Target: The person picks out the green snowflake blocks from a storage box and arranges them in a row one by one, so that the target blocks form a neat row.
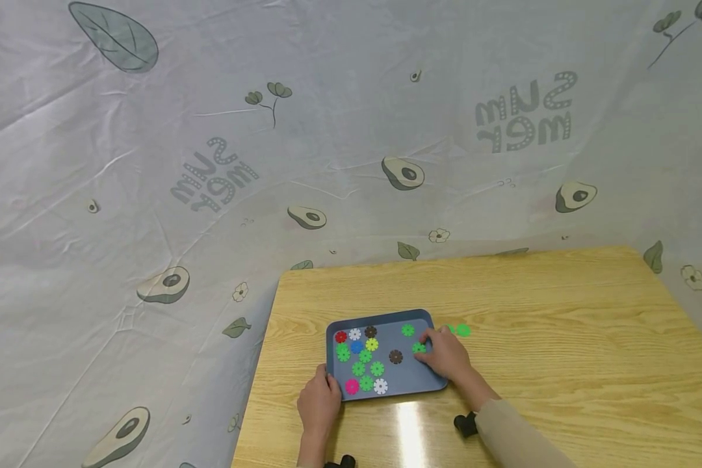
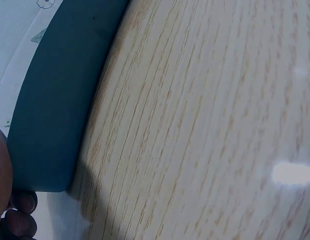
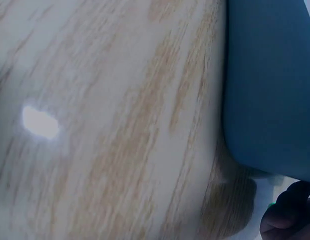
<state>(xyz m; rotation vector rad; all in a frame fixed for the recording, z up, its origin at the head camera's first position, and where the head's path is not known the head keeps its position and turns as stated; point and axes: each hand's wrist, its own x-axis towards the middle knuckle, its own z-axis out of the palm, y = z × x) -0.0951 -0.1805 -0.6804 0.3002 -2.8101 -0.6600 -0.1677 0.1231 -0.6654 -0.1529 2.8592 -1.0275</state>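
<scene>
A grey-blue tray (image 1: 409, 377) lies on the wooden table, bearing several notched plastic discs in green, red, white, blue, yellow, brown and pink. My left hand (image 1: 318, 400) grips the tray's near left corner, thumb at the rim; in the left wrist view its fingers (image 2: 22, 222) show below the tray's side (image 2: 59, 100). Over the tray's right rim reaches my right hand (image 1: 447, 354), with thumb and index finger around a green disc (image 1: 418, 348). The right wrist view shows only part of that hand (image 3: 290, 212) past the tray's outer wall (image 3: 270, 85), the grasp itself hidden.
Two green discs lie on the table beyond the tray's right side, one (image 1: 463, 330) in plain sight and one partly behind my right hand. A brown disc (image 1: 396, 357) and another green disc (image 1: 407, 330) sit near the grasped one. A patterned curtain (image 1: 351, 130) hangs behind the table (image 1: 561, 338).
</scene>
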